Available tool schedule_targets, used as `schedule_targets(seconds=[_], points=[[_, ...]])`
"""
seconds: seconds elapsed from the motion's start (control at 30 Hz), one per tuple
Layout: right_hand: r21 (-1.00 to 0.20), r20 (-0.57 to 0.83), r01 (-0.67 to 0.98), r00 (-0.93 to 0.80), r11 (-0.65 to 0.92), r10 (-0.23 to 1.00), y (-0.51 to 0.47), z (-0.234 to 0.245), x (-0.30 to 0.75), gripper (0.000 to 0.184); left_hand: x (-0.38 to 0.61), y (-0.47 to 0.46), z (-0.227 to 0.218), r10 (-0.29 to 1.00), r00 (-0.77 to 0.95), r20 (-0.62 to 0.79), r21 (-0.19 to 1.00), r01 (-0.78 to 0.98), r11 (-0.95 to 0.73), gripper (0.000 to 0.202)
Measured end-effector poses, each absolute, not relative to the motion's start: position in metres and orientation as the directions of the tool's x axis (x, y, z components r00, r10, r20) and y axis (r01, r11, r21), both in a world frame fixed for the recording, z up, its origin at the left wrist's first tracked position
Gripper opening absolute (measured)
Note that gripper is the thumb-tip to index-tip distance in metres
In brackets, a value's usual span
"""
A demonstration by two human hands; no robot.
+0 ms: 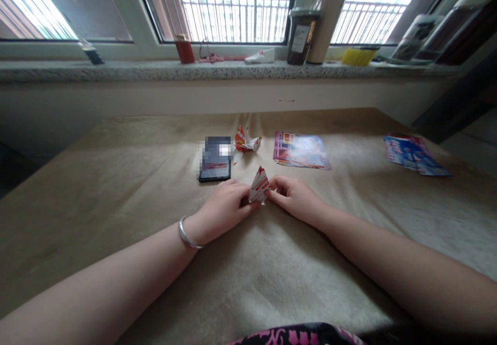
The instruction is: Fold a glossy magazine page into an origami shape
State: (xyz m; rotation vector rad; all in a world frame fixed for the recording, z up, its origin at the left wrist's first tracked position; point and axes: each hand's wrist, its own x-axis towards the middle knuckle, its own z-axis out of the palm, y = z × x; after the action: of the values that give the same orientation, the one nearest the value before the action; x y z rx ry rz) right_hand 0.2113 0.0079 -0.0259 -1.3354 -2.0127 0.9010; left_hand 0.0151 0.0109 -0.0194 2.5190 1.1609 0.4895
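Between my two hands stands a folded piece of printed paper, white and red, with its pointed tip upward. My left hand pinches its left side near the bottom; a silver bangle circles that wrist. On the other side, the thumb and fingers of my right hand close on the paper's right edge. Just beyond it sits a folded paper crane in orange, red and white. A phone lies left of the crane, its picture partly blurred out.
A stack of printed flyers lies right of the crane, with more flyers at the far right. A tan cloth covers the table. Behind it, the stone windowsill carries a red container, a dark cup and a yellow item.
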Motion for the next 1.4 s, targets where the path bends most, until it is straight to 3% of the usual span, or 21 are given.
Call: schedule_targets(seconds=[0.3, 0.73, 0.83, 0.97, 1.07, 1.3, 1.4], points=[[-0.913, 0.092, 0.356, -0.298, 0.200, 0.950, 0.008, -0.027, 0.208, 0.011, 0.017, 0.014, -0.022, 0.811, 0.561, 0.169, 0.561, 0.622, -0.547, 0.009], [-0.929, 0.130, 0.282, -0.362, 0.241, 0.923, 0.010, -0.032, 0.210, 0.016, 0.016, 0.013, -0.022, 0.780, 0.603, 0.166, 0.558, 0.595, -0.578, 0.006], [-0.916, 0.130, 0.323, -0.321, 0.237, 0.938, 0.013, -0.033, 0.213, 0.018, 0.015, 0.011, -0.020, 0.813, 0.562, 0.153, 0.642, 0.568, -0.514, 0.012], [-0.878, 0.078, 0.430, -0.308, 0.212, 0.948, 0.013, -0.034, 0.216, 0.027, 0.014, 0.011, -0.025, 0.879, 0.418, 0.228, 0.763, 0.485, -0.428, 0.035], [-0.839, 0.075, 0.492, -0.316, 0.231, 0.946, 0.012, -0.032, 0.216, 0.040, 0.014, 0.012, -0.026, 0.869, 0.415, 0.270, 0.700, 0.535, -0.473, 0.033], [-0.628, 0.188, 0.685, -0.327, 0.370, 0.926, 0.013, -0.030, 0.217, 0.031, 0.016, 0.014, -0.024, 0.813, 0.508, 0.284, 0.507, 0.640, -0.577, 0.019], [-0.596, 0.213, 0.700, -0.334, 0.393, 0.918, 0.015, -0.032, 0.218, 0.031, 0.016, 0.015, -0.026, 0.793, 0.534, 0.293, 0.460, 0.649, -0.606, 0.016]])
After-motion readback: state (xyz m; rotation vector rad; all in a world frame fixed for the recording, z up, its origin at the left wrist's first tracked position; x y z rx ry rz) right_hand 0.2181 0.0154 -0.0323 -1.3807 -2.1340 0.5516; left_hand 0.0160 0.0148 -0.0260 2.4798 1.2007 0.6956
